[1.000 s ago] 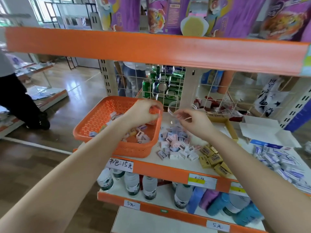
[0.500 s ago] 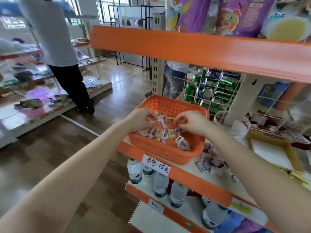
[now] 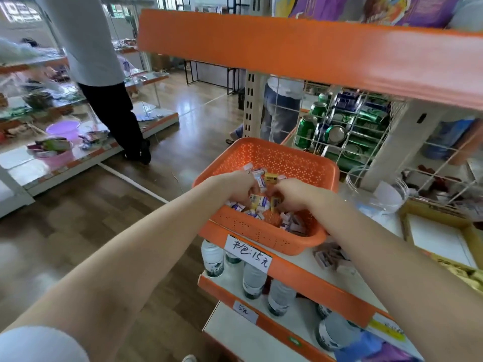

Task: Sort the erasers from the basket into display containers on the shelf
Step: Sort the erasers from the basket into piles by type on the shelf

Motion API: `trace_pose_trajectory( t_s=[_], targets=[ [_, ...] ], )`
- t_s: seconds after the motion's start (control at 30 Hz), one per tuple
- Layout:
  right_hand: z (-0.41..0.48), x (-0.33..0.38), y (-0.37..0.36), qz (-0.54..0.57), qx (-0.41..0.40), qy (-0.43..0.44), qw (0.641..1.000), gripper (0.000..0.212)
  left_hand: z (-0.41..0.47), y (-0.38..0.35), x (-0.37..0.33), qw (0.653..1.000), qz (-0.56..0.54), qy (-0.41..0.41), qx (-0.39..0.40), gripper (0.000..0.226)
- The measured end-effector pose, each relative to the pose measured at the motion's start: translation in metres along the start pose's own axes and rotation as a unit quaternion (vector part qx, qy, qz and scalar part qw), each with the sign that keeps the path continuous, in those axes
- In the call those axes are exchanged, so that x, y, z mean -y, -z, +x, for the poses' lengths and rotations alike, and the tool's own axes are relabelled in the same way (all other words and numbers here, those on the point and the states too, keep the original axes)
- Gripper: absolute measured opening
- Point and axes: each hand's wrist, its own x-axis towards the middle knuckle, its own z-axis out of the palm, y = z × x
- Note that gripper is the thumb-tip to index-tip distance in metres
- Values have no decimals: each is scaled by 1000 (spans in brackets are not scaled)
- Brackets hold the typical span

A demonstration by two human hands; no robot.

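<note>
Standing at an orange-edged shelf (image 3: 313,280), both bare arms stretched into the basket (image 3: 285,160) at its left end. Left hand (image 3: 239,188) and right hand (image 3: 294,195) down in the near half of the basket, close together, backs up, fingers curled down into the erasers (image 3: 257,202). Impossible to tell whether either hand actually pinches an eraser, the fingertips being buried in the pile.

Erasers heaped in the basket's near and middle part: small wrapped blocks, mostly white with blue or purple print, a few yellow. A bare patch of orange basket floor among them. Loose erasers (image 3: 325,257) on the shelf just right of the basket, partly behind the right forearm.

Farther right, a clear jar (image 3: 376,194) with a white slip inside, and beyond it a shallow yellow-brown box (image 3: 404,227) with a white bottom. Behind the basket, a wire grid (image 3: 347,121) with green cans (image 3: 304,131) stacked beyond it. On the shelf edge below the basket, a handwritten tag (image 3: 248,250); under it, water bottles (image 3: 253,280) on a lower level. Overhead, an upper shelf (image 3: 287,45), also orange, with purple packs (image 3: 407,9).

To the left, across the wooden floor (image 3: 78,231), a person (image 3: 104,61) in a light top and dark trousers beside low display racks (image 3: 78,158).
</note>
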Motion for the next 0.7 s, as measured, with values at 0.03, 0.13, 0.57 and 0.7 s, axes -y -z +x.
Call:
trace_pose_trajectory(
  t_s=[0.03,0.13,0.57,0.7],
  targets=[
    [0,0,0,1,-1,0,1000,48,1,-1,-1,1000,2,0,-1,49],
    [-2,3,2,4,-10,-3,1000,40,1,1,-2,1000,30,3,-5,47],
    [-75,-32,41,154,-207,-34,966,57,-9,39,-27,964,-98,-70,-238,40],
    [-120,-59,38,171,-243,-70,952,54,-9,48,-73,939,-158,-129,-278,36]
  ],
)
